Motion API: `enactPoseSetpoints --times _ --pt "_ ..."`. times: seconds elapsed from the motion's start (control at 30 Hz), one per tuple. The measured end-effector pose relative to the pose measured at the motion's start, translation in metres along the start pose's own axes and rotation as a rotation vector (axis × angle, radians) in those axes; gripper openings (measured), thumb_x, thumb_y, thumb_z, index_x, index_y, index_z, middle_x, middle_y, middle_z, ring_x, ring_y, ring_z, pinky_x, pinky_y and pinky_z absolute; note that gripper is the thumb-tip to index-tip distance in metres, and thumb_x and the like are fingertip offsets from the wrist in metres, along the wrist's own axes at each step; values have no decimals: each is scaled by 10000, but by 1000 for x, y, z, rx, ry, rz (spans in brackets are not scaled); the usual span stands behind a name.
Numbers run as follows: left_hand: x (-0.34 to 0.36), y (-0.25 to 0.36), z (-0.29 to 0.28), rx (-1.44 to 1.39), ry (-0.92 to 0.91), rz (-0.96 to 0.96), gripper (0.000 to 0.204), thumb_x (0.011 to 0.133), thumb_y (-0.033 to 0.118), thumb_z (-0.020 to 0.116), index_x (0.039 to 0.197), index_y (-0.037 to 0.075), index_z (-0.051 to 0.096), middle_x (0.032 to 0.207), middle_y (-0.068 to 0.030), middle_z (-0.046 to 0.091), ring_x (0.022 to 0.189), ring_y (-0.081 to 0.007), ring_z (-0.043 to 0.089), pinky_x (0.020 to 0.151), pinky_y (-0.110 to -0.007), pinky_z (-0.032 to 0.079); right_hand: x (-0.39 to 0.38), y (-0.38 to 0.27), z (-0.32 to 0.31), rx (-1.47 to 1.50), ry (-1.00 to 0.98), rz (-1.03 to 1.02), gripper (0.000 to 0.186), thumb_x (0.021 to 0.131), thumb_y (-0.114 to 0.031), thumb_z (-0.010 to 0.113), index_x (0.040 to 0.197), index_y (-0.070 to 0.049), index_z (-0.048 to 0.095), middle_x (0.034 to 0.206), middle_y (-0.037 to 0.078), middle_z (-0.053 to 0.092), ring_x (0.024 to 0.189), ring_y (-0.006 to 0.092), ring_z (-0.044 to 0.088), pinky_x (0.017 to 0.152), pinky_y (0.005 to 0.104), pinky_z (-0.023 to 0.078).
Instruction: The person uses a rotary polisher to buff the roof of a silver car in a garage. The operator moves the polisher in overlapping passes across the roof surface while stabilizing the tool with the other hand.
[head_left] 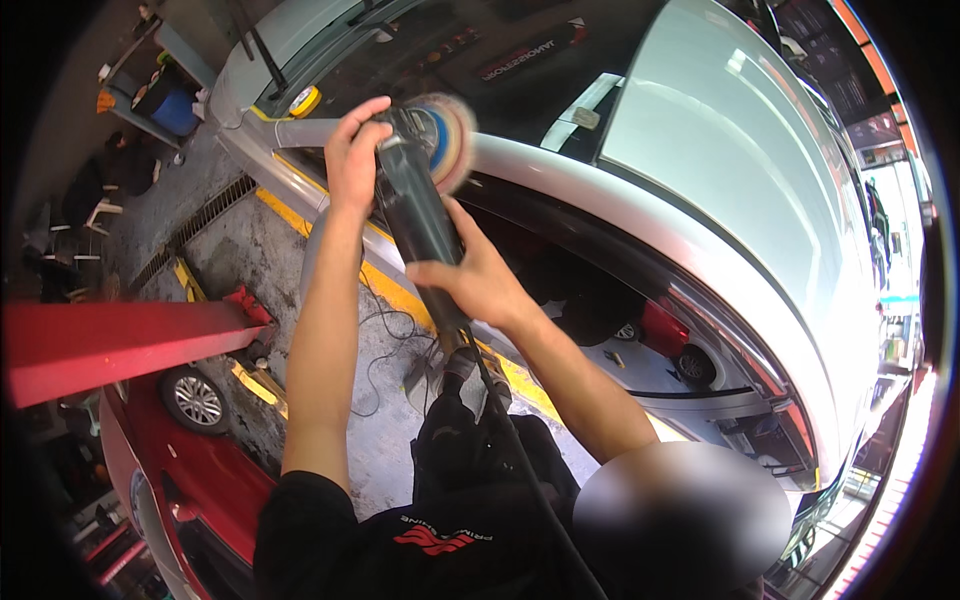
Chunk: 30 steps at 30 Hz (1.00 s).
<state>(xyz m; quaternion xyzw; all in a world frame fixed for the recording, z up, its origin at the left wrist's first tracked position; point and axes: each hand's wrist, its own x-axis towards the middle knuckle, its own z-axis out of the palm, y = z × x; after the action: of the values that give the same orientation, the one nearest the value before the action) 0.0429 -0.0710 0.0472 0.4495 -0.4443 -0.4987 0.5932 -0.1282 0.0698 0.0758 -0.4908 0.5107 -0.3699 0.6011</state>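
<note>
Both my hands hold a black polishing machine [410, 195] over the side of a silver car [690, 235]. My left hand [353, 160] is closed around the front end of the machine. Further down, my right hand [482, 268] wraps around its body, with the thumb across it. The round pad [457, 143], pale with a blue ring, is tilted on its edge and smeared by motion. It stands at the pillar beside the windshield [470, 60]; whether it touches the paint, I cannot tell. A black cord [520, 450] runs from the machine back over my body.
A yellow tape roll [304, 101] lies at the windshield's lower corner. Left of me are a red lift arm [130, 345] and a red car [190, 500]. A loose cable [372, 385] curls on the grey floor near my feet. Yellow strips [395, 290] line the floor beside the silver car.
</note>
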Motion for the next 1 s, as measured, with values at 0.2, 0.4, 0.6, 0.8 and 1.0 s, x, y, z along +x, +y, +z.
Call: enactPoseSetpoints --times 0.2,0.4,0.6,0.8,1.0 --pt "-60 -4 44 51 -59 341 331 812 71 673 1127 12 754 1317 -136 660 1277 -257 586 1132 -373 412 -70 8 -21 -146 135 65 1063 749 -248 897 1594 16 310 1423 210 554 1312 278 560 1124 376 425" --pt "-123 5 109 102 -153 508 403 790 255 713 1130 42 747 1345 -168 611 1259 -308 572 1115 -420 423 -136 30 -60 -268 265 63 1123 692 -267 946 1577 14 315 1405 210 579 1283 291 590 1103 403 452" --pt "-151 6 151 45 -212 652 391 749 276 715 1083 78 756 1343 -175 609 1249 -375 556 1106 -478 430 -169 53 -77 -147 365 29 975 682 -285 915 1460 6 404 1209 109 583 1087 210 583 976 376 483" --pt "-140 -6 129 50 -174 705 390 750 266 697 1083 66 738 1331 -187 617 1259 -376 566 1103 -480 438 -150 79 -78 -281 316 -19 953 691 -249 896 1465 -4 396 1254 118 570 1139 232 571 1032 396 457" --pt "-106 -28 79 89 -17 617 364 809 240 675 1121 56 708 1325 -161 608 1241 -324 569 1095 -442 437 -97 49 -60 -561 236 -18 1067 668 -296 927 1549 -45 379 1346 253 641 1193 371 680 1012 453 532"
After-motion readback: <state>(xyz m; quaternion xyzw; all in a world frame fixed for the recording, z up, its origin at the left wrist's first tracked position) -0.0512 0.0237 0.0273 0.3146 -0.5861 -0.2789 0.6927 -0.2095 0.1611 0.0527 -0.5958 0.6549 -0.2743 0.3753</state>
